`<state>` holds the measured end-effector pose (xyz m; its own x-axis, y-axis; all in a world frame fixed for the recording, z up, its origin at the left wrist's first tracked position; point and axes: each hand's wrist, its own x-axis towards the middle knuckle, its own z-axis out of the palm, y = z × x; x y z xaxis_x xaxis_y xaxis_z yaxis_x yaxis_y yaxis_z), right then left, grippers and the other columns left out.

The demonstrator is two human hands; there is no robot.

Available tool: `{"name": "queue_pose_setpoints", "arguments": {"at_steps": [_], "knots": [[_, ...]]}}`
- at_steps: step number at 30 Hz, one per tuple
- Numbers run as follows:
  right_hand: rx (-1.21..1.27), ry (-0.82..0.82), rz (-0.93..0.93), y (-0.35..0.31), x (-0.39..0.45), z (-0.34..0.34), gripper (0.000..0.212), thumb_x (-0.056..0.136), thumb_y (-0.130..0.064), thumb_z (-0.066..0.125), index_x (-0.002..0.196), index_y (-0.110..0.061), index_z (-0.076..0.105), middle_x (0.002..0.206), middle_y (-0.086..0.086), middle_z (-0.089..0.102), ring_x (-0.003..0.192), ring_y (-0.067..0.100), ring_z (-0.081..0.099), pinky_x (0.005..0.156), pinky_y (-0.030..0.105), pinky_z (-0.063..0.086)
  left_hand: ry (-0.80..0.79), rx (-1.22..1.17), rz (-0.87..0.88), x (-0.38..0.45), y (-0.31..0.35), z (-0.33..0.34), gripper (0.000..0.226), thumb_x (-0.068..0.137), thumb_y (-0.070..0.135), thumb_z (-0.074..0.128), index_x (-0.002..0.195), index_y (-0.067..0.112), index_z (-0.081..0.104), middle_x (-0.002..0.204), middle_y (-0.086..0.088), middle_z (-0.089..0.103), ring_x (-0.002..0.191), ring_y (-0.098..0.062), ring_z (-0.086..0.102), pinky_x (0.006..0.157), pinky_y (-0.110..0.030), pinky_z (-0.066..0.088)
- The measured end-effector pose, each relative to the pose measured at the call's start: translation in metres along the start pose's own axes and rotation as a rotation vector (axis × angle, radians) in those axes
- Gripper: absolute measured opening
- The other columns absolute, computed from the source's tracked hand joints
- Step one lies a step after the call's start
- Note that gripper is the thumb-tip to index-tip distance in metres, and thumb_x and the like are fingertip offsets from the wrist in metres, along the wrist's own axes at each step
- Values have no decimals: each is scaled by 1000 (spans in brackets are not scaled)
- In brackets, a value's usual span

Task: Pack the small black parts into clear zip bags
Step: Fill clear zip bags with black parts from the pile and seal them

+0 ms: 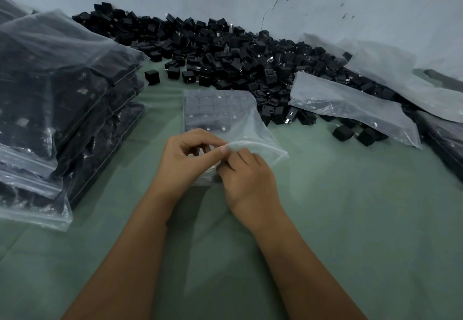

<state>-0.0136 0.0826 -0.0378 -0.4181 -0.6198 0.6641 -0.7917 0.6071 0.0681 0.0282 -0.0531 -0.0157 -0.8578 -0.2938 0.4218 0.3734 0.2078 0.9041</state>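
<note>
The grip of both hands, left (186,155) and right (246,177), is pinched on the mouth of a filled bag (220,117) lying on the table (350,219). Sealing appears under way; the zip must next be pressed along to the open right corner.

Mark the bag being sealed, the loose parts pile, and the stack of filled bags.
bag being sealed (220,112), head view, its filled upper half
loose parts pile (225,54), head view, its middle
stack of filled bags (62,89), head view, top bag's face
</note>
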Motion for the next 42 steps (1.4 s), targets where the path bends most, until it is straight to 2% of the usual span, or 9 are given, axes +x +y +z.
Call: {"name": "queue_pose_setpoints", "arguments": {"at_steps": [3,6,8,13,22,26,28,31,42], "knots": [[8,-54,139,2,3,-3,12,66,-7,77,77,-9,73,74,5,67,70,25,63,63,30,49,-53,-42,-41,0,0,-1,20,73,24,76,80,5,75,82,-16,68,78,-34,58,70,-46,43],[40,-84,233,3,2,-9,18,61,-9,77,78,-11,71,75,6,67,69,26,62,62,29,48,-7,-69,-88,0,1,-3,22,79,30,66,76,9,75,77,-2,72,76,-9,62,73,-18,46],[51,-120,280,2,1,-13,13,67,-13,73,79,-13,70,80,6,65,73,26,60,65,30,47,112,-47,-96,1,-2,-5,29,87,28,57,79,6,75,75,0,72,71,-3,58,70,-10,42],[101,-193,328,-2,1,-14,12,79,-18,62,68,-13,62,72,4,60,69,22,55,66,33,46,395,-54,-180,7,-11,-11,38,99,18,45,74,17,74,69,6,69,67,-1,56,66,-9,41],[149,-192,408,2,4,-10,26,85,-19,55,62,-16,42,67,-2,44,67,17,44,65,26,35,451,3,-201,9,-12,-7,36,98,17,45,75,17,73,66,11,67,67,5,56,63,-2,38],[77,-350,406,7,9,-6,32,92,-28,41,100,-11,66,82,2,60,80,21,49,71,31,38,513,-18,-203,12,-13,-6,32,95,12,46,81,5,73,67,8,65,64,7,56,64,-2,39],[59,-409,411,8,14,-5,40,94,-30,38,122,-10,59,106,5,65,94,23,53,81,31,38,519,-20,-200,13,-13,-5,32,96,11,45,85,-1,73,70,4,65,63,7,56,63,-3,40],[42,-505,447,11,29,-3,47,95,-27,37,140,-12,36,129,11,47,114,29,45,95,36,38,521,-24,-209,14,-14,-5,31,96,10,45,86,-1,72,72,0,65,63,7,56,63,-3,40],[80,-502,569,18,58,13,20,87,-31,60,99,-17,54,96,2,53,88,20,52,79,31,48,533,-44,-241,16,-13,-6,29,97,11,45,83,8,71,70,4,61,63,8,54,62,-3,40]]}}
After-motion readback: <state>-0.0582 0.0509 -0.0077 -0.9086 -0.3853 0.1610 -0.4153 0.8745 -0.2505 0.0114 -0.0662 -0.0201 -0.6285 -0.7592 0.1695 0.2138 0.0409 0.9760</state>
